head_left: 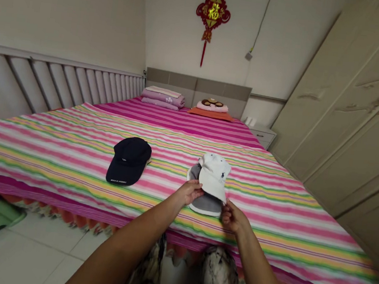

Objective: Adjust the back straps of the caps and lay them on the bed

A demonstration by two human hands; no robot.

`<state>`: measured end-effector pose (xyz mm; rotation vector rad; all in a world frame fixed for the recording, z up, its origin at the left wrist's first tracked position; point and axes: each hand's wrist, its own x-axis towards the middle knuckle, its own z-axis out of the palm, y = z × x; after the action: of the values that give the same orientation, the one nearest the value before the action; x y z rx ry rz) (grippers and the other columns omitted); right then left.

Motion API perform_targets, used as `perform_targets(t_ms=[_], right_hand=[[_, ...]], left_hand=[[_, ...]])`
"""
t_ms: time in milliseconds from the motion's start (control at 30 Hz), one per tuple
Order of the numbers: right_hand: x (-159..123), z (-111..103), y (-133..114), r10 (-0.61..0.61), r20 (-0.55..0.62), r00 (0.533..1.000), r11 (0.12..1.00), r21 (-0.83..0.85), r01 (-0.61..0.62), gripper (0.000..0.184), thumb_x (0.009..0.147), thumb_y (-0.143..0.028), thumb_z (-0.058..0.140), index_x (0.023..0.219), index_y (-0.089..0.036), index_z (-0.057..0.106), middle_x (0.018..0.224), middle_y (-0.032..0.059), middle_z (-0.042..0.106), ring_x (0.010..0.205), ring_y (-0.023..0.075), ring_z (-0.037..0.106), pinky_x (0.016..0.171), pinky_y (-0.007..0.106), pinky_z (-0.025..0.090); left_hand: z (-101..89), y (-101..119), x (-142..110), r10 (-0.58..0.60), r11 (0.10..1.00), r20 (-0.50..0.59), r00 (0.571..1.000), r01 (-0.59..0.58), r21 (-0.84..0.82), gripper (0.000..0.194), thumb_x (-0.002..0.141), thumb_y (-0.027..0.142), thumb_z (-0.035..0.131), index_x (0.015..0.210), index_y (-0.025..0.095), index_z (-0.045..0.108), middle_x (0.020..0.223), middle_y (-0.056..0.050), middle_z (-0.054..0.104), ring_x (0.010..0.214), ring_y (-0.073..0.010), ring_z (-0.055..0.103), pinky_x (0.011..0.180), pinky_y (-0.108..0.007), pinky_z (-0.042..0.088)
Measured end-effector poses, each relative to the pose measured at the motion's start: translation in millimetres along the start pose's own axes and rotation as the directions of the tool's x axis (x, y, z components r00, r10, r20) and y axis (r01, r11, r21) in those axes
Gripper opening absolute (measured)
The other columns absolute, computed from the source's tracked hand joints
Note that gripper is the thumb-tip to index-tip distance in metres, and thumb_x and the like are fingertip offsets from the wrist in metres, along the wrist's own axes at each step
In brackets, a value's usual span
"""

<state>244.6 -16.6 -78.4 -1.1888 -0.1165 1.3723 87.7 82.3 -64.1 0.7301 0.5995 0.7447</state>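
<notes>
A white baseball cap [214, 169] with a small dark logo is held by its brim between my two hands. My left hand [190, 192] pinches the brim's left side, and my right hand [233, 216] grips its right corner. Under it lies a grey cap with a white edge [206, 205], partly covered by the white one. To the left, a dark navy cap [130, 157] rests on the striped bedspread [170, 158], its brim toward me with small white lettering on it.
Folded purple bedding [162, 98] and a pink-and-orange pile [211, 109] sit by the headboard [196, 86]. A slatted rail [89, 81] runs along the left. Wardrobe doors [355, 111] stand at right. A green stool [4, 213] is at lower left.
</notes>
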Motion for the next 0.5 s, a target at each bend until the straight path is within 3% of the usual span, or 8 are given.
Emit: perform_targets(t_ms=[133,233,400,500], right_hand=[[-9.5,2.0,-2.2,-0.072,0.053,0.996,0.991,0.120,0.065,0.035,0.088,-0.035,0.040,0.063,-0.014,0.055,0.050,0.0007,0.059,0.042,0.0085,0.054,0.043,0.018,0.046],[-12.8,3.4,-7.9,-0.138,0.073,0.988,0.974,0.189,0.122,0.039,0.086,-0.043,0.038,0.070,-0.015,0.059,0.059,0.0042,0.066,0.054,0.0147,0.062,0.052,0.025,0.050],[-10.9,4.0,-19.6,-0.276,0.026,0.961,0.922,0.291,0.257,0.025,0.082,-0.039,0.048,0.071,-0.021,0.062,0.063,-0.0017,0.068,0.062,0.0147,0.063,0.065,0.028,0.050],[-7.3,7.4,-17.9,-0.298,-0.009,0.954,0.905,0.316,0.286,0.024,0.084,-0.032,0.045,0.071,-0.022,0.062,0.060,-0.0036,0.068,0.061,0.0145,0.062,0.069,0.030,0.049]], left_hand=[[11.2,-2.3,-10.8,0.092,0.995,0.125,0.988,-0.088,-0.040,0.035,0.051,0.012,0.074,0.075,0.015,0.049,0.065,0.001,0.059,0.061,-0.0108,0.058,0.065,-0.025,0.047],[9.9,-8.4,-22.4,0.108,0.994,0.192,0.976,-0.105,-0.026,0.043,0.045,0.018,0.078,0.076,0.016,0.048,0.066,0.001,0.060,0.060,-0.0117,0.058,0.064,-0.027,0.047],[-0.1,-22.1,-33.7,0.053,0.997,0.247,0.968,-0.065,0.044,0.040,0.046,0.018,0.078,0.076,0.014,0.052,0.069,-0.001,0.062,0.063,-0.0122,0.058,0.067,-0.028,0.045],[0.6,-31.3,-32.9,0.010,0.997,0.252,0.968,-0.030,0.072,0.048,0.044,0.009,0.074,0.089,0.014,0.057,0.074,-0.003,0.064,0.067,-0.0131,0.058,0.070,-0.027,0.043]])
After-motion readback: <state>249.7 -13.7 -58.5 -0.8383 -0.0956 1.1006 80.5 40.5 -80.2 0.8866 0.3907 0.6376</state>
